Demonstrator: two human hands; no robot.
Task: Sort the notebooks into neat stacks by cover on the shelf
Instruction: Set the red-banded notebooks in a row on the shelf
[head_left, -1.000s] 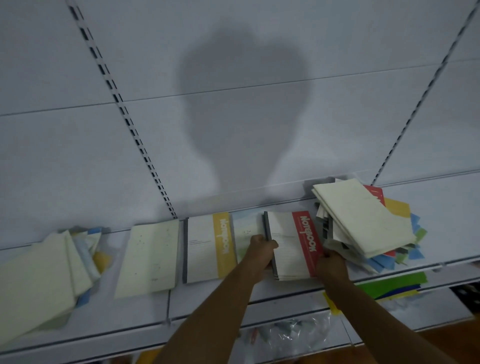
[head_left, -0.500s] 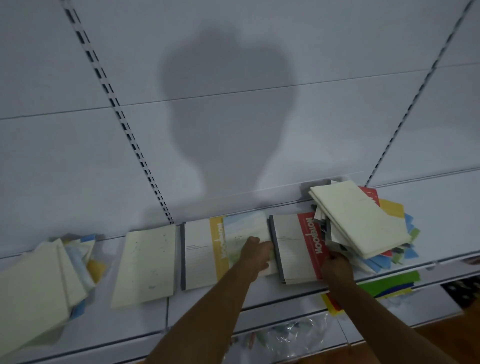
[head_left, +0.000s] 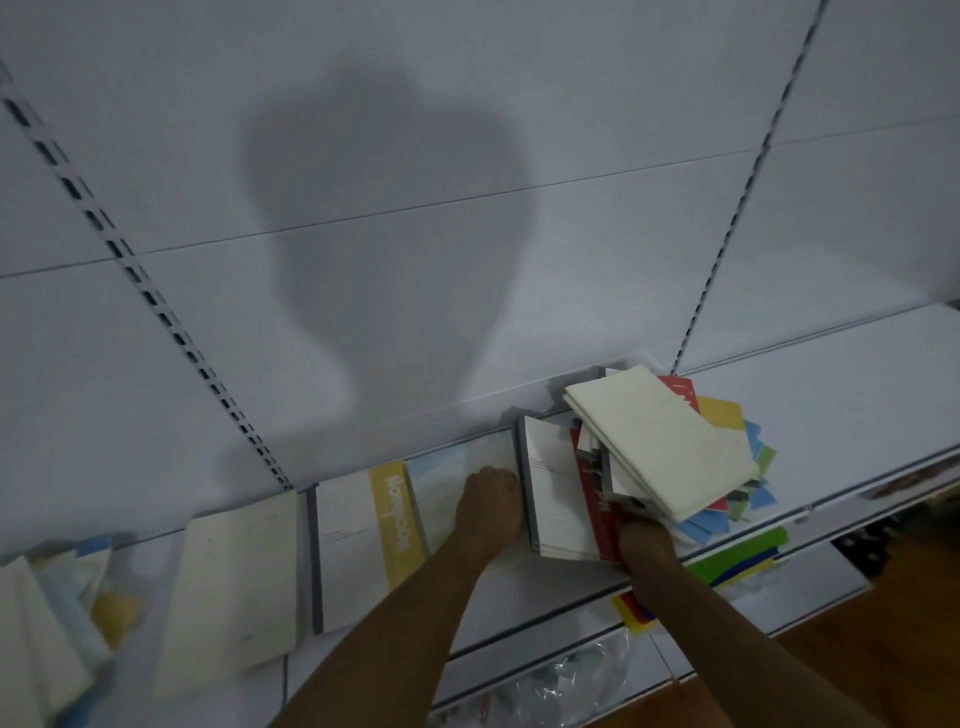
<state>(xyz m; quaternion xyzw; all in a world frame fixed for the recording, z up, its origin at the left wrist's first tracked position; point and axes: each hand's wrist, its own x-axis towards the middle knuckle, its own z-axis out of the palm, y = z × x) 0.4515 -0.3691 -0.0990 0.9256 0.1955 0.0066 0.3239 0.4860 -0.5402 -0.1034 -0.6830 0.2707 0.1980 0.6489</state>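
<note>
Since a second ago the red-band stack, gripped by the right hand, has been slid against the mixed pile, uncovering a sky-cover notebook under the flat-pressed left hand.

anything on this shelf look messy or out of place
Yes. The pile on the right is a jumble: notebooks fanned at different angles, coloured corners poking out, and it overlaps the red-cover stack. A second loose heap slumps at the far left. The cream stack and yellow-band stack lie flat and fairly square.
</note>
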